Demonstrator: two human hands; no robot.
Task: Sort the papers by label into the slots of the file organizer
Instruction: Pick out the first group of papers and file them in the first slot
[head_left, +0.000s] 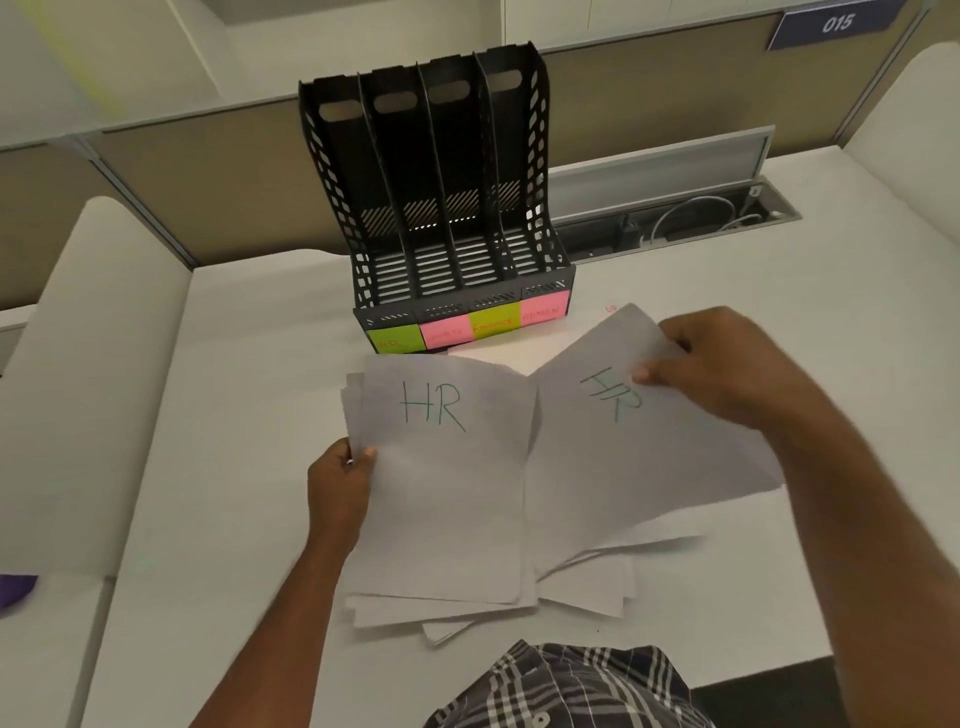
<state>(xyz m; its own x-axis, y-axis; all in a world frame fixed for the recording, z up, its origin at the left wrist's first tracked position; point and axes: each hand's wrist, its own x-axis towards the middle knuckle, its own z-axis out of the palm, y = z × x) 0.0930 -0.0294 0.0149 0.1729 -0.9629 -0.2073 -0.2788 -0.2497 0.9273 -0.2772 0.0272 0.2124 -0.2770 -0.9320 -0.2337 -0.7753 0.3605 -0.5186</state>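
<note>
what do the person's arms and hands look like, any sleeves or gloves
Both forearms are bare, with no sleeves reaching them. The left hand and right hand wear no gloves, and no rings or watch show. A dark and white plaid shirt shows at the bottom edge.

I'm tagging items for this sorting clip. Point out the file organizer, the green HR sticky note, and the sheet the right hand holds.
file organizer (470, 156), head view, a middle divider.
green HR sticky note (393, 339), head view, its centre.
right-hand HR sheet (613, 452), head view, blank area below the writing.
</note>
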